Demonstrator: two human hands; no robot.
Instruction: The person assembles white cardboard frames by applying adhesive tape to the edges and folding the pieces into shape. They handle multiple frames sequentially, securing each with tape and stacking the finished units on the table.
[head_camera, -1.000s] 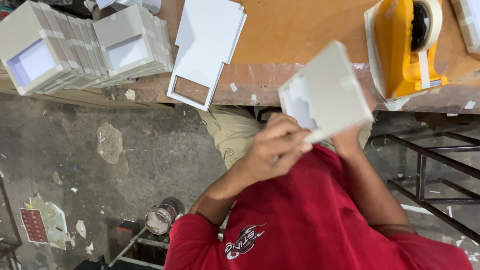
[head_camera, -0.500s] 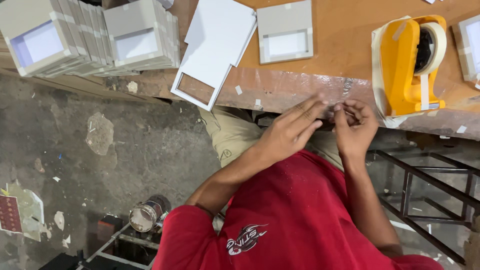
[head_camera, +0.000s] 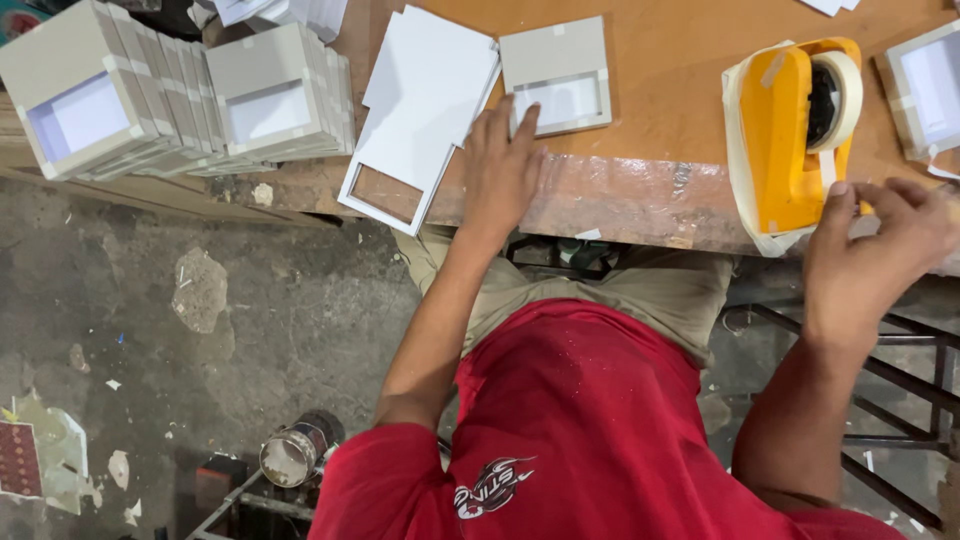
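Note:
My left hand (head_camera: 497, 168) lies flat on the wooden table (head_camera: 660, 110), fingers spread, and its fingertips touch the near left edge of a small grey cardboard frame box (head_camera: 556, 74) with a white inside. It holds nothing. Off to the right, my right hand (head_camera: 872, 250) reaches up to an orange tape dispenser (head_camera: 785, 140). The fingers are apart, and the forefinger rests by the strip of pale tape (head_camera: 828, 165) hanging from the roll. A stack of white card sheets with cut-out windows (head_camera: 415, 105) sits just left of my left hand.
Two rows of finished grey frame boxes (head_camera: 170, 95) lean together at the table's far left. Another frame box (head_camera: 925, 90) lies at the right edge. Below the table are a stained concrete floor, a tin can (head_camera: 292, 455) and a metal rack (head_camera: 905, 400).
A second ago both hands held the frame box up. It then lay on the table with the hands together. Now the left hand reaches to it and the right to the dispenser.

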